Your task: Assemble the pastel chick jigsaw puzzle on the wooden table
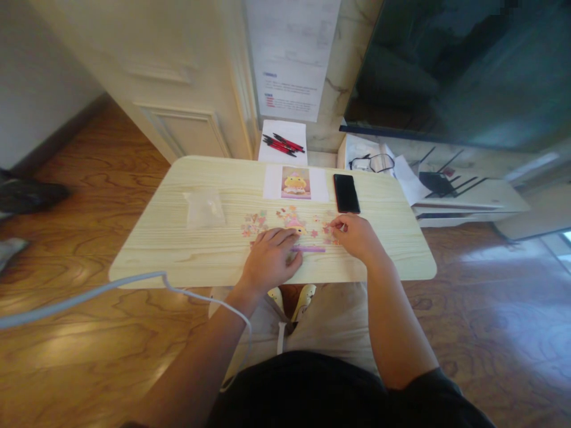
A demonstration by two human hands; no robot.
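A partly joined jigsaw puzzle (pixel 295 223) lies on the light wooden table (pixel 178 252), showing a yellow figure with a pink hat and a purple strip (pixel 312 249) along its lower edge. My left hand (pixel 272 254) rests flat over its left part, fingers stretched out, covering some of it. Loose puzzle pieces (pixel 253 223) are scattered to the left of the joined part, and more loose pieces (pixel 314 233) lie to its right. There my right hand (pixel 352 235) pinches a small puzzle piece between thumb and forefinger, mostly hidden by the fingertips.
Behind the puzzle lies a sheet with the reference picture (pixel 296 182), beside a black phone (pixel 347 193). A clear plastic bag (pixel 204 209) is at left. Several red pens (pixel 284 144) and glasses (pixel 372 162) sit beyond the table. A white cable (pixel 134 277) crosses the near left corner.
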